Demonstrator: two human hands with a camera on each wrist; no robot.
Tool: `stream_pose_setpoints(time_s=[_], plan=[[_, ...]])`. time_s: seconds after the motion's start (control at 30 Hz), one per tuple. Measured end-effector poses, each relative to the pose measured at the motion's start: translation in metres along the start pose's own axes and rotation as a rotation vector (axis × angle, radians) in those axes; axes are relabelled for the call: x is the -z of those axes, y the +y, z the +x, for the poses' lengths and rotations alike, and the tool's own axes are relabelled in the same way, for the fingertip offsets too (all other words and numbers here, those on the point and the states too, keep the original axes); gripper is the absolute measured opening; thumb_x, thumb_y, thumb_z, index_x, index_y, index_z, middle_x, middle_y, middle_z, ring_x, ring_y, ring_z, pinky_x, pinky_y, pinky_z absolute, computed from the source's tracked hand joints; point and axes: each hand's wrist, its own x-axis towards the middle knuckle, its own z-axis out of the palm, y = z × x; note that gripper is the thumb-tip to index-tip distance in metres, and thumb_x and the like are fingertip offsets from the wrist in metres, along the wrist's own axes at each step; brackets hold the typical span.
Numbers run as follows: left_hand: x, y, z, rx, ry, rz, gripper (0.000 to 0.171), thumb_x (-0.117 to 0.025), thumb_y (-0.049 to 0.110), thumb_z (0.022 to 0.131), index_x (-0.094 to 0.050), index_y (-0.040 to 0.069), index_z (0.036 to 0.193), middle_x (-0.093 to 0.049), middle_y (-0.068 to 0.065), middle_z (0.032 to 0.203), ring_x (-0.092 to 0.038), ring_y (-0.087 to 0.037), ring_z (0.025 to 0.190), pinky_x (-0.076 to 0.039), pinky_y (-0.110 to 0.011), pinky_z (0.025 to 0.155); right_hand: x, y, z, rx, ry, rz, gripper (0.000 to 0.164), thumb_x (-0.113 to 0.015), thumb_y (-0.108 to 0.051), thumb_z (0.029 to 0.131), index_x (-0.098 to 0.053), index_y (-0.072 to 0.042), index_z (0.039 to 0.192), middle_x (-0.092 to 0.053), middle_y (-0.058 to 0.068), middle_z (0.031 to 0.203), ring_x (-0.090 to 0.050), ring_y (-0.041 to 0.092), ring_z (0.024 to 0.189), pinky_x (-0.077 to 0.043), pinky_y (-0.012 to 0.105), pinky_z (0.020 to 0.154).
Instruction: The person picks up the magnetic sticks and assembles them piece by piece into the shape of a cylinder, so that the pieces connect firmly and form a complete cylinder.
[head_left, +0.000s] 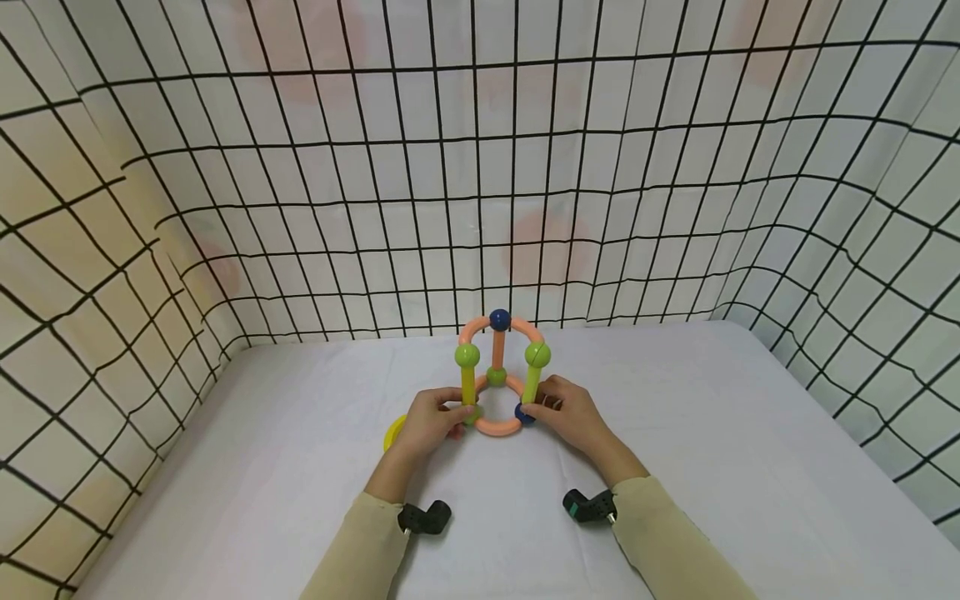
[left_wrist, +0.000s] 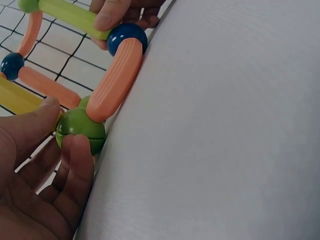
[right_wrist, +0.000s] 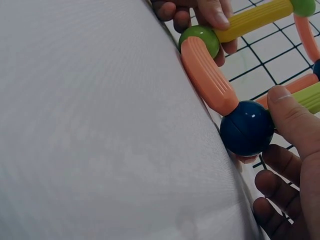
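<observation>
A toy frame of balls and rods stands on the white table, with curved orange rods (head_left: 498, 427) forming a ring at its base. My left hand (head_left: 429, 423) holds the lower left green ball (left_wrist: 81, 130), its thumb where the upright yellow rod (head_left: 468, 385) meets it. On the other side, my right hand (head_left: 576, 415) holds the lower blue ball (right_wrist: 247, 128), thumb by the upright light-green rod (head_left: 532, 385). Green balls (head_left: 467, 355) top both front uprights. At the back, a straight orange rod (head_left: 498, 348) joins a green ball below to a blue ball (head_left: 499, 320) above.
Something yellow and curved (head_left: 394, 431) lies beside my left hand, partly hidden by it. A small red piece (head_left: 455, 431) shows under the left fingers. Black wire grid (head_left: 472, 200) walls enclose the white table (head_left: 675, 400) at the back and sides.
</observation>
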Motion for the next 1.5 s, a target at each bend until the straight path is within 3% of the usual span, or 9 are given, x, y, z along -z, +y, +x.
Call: stream_pose_setpoints(time_s=[0.53, 0.7, 0.93, 1.2, 1.37, 1.5], plan=[[0.0, 0.0, 0.0, -0.014, -0.021, 0.014, 0.026, -0.068, 0.01, 0.094, -0.071, 0.002, 0.118, -0.064, -0.005, 0.077, -0.054, -0.012, 0.059, -0.049, -0.023, 0.057, 0.0, 0.0, -0.001, 0.037, 0.029, -0.026, 0.019, -0.081, -0.03, 0.084, -0.076, -0.014, 0.093, -0.065, -0.002, 0.087, -0.055, 0.011, 0.072, -0.047, 0.023, 0.064], [-0.001, 0.001, 0.0, -0.013, -0.021, 0.008, 0.026, -0.069, 0.01, 0.094, -0.071, 0.002, 0.118, -0.065, -0.005, 0.078, -0.054, -0.012, 0.059, -0.049, -0.023, 0.057, -0.001, 0.001, -0.002, -0.001, -0.005, -0.029, 0.024, -0.08, -0.033, 0.085, -0.075, -0.014, 0.099, -0.065, -0.002, 0.089, -0.055, 0.011, 0.074, -0.047, 0.024, 0.066], [0.003, 0.002, 0.0, -0.036, -0.02, 0.006, 0.027, -0.069, 0.007, 0.092, -0.069, -0.001, 0.118, -0.07, -0.014, 0.101, -0.059, -0.012, 0.065, -0.053, -0.023, 0.058, 0.001, 0.001, -0.002, -0.031, -0.072, -0.063, 0.03, -0.078, -0.038, 0.085, -0.073, -0.015, 0.103, -0.063, -0.003, 0.09, -0.052, 0.011, 0.075, -0.044, 0.024, 0.066], [0.024, 0.012, -0.006, -0.042, -0.051, 0.115, 0.027, -0.063, 0.01, 0.095, -0.069, 0.008, 0.121, -0.07, -0.01, 0.118, -0.065, -0.018, 0.077, -0.056, -0.029, 0.066, 0.003, 0.003, -0.002, -0.02, -0.152, -0.044, 0.034, -0.078, -0.038, 0.085, -0.071, -0.015, 0.108, -0.059, -0.002, 0.089, -0.049, 0.013, 0.076, -0.043, 0.025, 0.065], [0.046, 0.022, -0.012, -0.061, -0.06, 0.219, 0.031, -0.064, 0.011, 0.096, -0.066, 0.006, 0.126, -0.071, -0.011, 0.12, -0.069, -0.019, 0.085, -0.056, -0.029, 0.07, 0.004, 0.003, -0.003, -0.007, -0.162, -0.041, 0.033, -0.078, -0.037, 0.086, -0.071, -0.015, 0.109, -0.059, -0.002, 0.089, -0.05, 0.013, 0.076, -0.043, 0.024, 0.065], [0.062, 0.023, -0.015, -0.032, -0.029, 0.262, 0.033, -0.065, 0.011, 0.096, -0.065, 0.005, 0.128, -0.071, -0.012, 0.12, -0.069, -0.023, 0.097, -0.057, -0.032, 0.078, 0.004, 0.004, -0.004, -0.001, -0.158, -0.056, 0.034, -0.078, -0.037, 0.085, -0.07, -0.015, 0.111, -0.059, -0.002, 0.09, -0.05, 0.012, 0.076, -0.043, 0.024, 0.066]])
